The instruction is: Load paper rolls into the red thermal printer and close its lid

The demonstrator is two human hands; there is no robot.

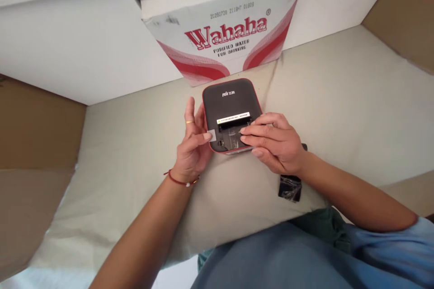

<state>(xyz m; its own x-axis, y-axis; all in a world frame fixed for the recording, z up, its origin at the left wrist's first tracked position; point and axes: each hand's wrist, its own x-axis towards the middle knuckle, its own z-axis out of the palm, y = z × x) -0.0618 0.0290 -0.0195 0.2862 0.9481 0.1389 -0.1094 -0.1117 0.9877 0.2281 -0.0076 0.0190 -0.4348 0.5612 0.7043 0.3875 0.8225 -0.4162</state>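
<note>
A small black device (230, 104) with a red rim lies on a beige cloth, its near end showing an open compartment under a white warning label. My left hand (192, 146) rests at the device's left edge and pinches a small grey square piece (211, 135) between thumb and finger; the other fingers point up. My right hand (273, 142) lies over the device's right near corner, fingers held together, their tips at the open compartment.
A white and red Wahaha water carton (224, 27) stands just behind the device. A black item in clear wrap (290, 187) lies under my right wrist. Brown cardboard (34, 135) flanks the cloth on the left and far right.
</note>
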